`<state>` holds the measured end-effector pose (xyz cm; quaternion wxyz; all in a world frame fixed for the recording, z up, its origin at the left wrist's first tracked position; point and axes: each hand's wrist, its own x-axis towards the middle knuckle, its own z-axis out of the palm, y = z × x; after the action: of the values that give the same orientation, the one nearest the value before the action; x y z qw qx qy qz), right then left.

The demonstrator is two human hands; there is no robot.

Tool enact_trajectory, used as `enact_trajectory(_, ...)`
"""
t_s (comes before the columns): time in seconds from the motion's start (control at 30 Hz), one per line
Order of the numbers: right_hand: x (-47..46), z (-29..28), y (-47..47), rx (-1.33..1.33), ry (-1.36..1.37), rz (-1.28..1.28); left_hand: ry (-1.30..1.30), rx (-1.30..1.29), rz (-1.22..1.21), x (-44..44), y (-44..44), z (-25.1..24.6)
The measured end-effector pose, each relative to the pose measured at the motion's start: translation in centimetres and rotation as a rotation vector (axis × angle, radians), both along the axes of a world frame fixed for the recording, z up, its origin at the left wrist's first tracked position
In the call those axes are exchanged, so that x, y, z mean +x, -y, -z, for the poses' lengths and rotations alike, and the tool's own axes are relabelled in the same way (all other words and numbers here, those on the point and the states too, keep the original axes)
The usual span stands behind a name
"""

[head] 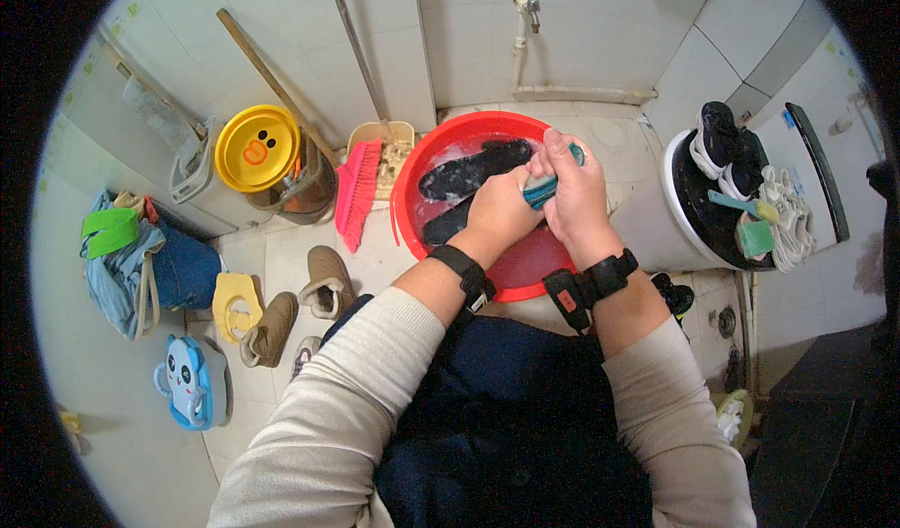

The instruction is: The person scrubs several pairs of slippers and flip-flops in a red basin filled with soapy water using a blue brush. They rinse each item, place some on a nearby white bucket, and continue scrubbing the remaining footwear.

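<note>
Both of my hands meet over a red plastic basin and squeeze a folded teal and grey item, possibly an insole. My left hand grips its near-left end. Around its right side closes my right hand, with the thumb uppermost. Much of the item is hidden by my fingers. In the basin, a black insole with foam on it lies in cloudy water. A second black insole is beside it, partly covered by my left hand.
To the right, a lidded bin bears black sneakers, white shoes, a brush and green soap. A pink broom, brown boots and a blue laundry basket stand left. A tap is on the wall.
</note>
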<state>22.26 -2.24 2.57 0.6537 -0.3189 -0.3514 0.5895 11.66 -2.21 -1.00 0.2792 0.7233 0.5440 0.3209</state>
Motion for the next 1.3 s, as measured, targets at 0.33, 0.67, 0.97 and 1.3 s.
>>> enact_trajectory(0.33,0.2,0.3,0.1,-0.057,0.059,0.103,-0.055,-0.072,0.067,1.1,0.1,0.7)
enact_trajectory(0.67,0.2,0.6,-0.3,-0.035,0.118,0.097,0.011,-0.053,0.131,0.8,0.0,1.0)
enact_trajectory(0.97,-1.6,1.6,-0.5,0.069,0.221,0.22,0.144,-0.019,-0.069,0.9,-0.4,1.2)
enact_trajectory(1.3,0.8,0.6,-1.1,0.017,-0.177,0.094,0.279,0.02,0.153,-0.7,-0.4,0.9)
